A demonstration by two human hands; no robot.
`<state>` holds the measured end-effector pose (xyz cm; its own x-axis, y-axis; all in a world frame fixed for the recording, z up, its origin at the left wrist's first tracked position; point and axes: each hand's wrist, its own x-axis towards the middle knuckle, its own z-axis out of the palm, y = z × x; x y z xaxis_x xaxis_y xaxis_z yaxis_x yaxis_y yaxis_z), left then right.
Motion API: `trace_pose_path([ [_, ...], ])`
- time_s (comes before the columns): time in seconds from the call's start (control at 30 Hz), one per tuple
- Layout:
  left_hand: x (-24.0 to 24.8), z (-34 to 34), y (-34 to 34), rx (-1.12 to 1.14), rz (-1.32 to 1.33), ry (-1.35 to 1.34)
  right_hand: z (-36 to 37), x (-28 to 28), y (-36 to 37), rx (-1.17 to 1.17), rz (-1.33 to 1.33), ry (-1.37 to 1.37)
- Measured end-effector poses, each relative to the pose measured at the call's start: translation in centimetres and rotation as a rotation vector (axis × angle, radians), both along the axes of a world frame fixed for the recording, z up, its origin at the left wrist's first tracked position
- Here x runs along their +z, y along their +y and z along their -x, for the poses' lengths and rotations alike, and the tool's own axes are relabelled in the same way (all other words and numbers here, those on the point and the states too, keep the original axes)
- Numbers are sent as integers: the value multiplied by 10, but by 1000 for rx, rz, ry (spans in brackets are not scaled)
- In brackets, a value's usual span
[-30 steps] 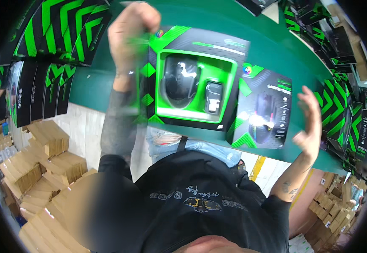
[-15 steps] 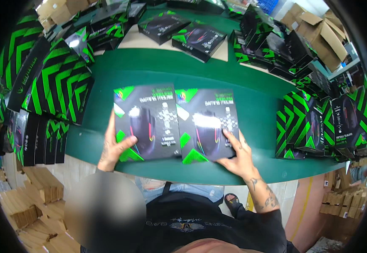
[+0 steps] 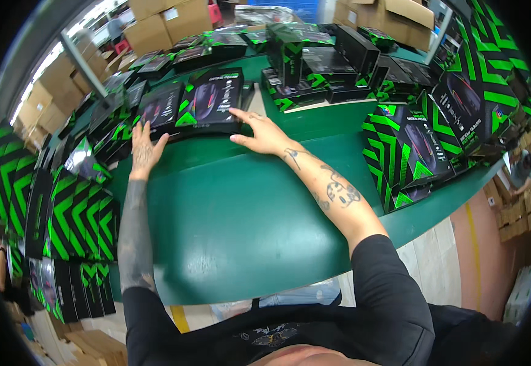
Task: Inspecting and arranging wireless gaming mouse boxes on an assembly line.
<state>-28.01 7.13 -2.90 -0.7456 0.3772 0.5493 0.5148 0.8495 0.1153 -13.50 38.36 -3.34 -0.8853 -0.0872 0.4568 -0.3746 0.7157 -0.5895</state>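
Two black-and-green gaming mouse boxes lie side by side, printed faces up, at the far left middle of the table. My left hand (image 3: 146, 150) reaches to the near left edge of the left mouse box (image 3: 160, 107), its fingers stretched and thumb spread. At the right edge of the right mouse box (image 3: 209, 100) is my right hand (image 3: 260, 133), fingers extended toward its corner and thumb apart. Both hands look open; whether the fingertips still touch the boxes is hard to tell. Other boxes partly show beneath and behind this pair.
Striped mouse boxes (image 3: 79, 213) stand stacked at the left. More boxes (image 3: 409, 149) stand at the right table edge, and piles (image 3: 323, 70) line the back. The green table (image 3: 241, 226) lies before me. Brown cartons (image 3: 171, 27) rise beyond it.
Both hands have carried the two mouse boxes from the near table to the far side and set them down. The hands have opened from their grip. My view has tilted up.
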Motion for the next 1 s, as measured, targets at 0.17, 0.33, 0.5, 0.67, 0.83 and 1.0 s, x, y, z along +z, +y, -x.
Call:
trace_pose_path([
  [0.17,35,-82,105,-594,-191,47,22,-4,90,-776,-124,558],
  [0.33,7,-113,187,-764,-261,-93,71,64,109,-868,-18,324],
  [0.5,-12,-102,246,-634,-563,-455,86,81,131,-876,307,251],
  [0.67,-22,-25,264,-531,-1335,-1098,57,35,128,-1018,404,199],
  [0.83,-22,-10,312,-563,-1323,-1088,34,-14,198,-1466,806,366],
  [1.0,-22,16,323,-616,-1356,-1192,38,-20,243,-1497,1026,565],
])
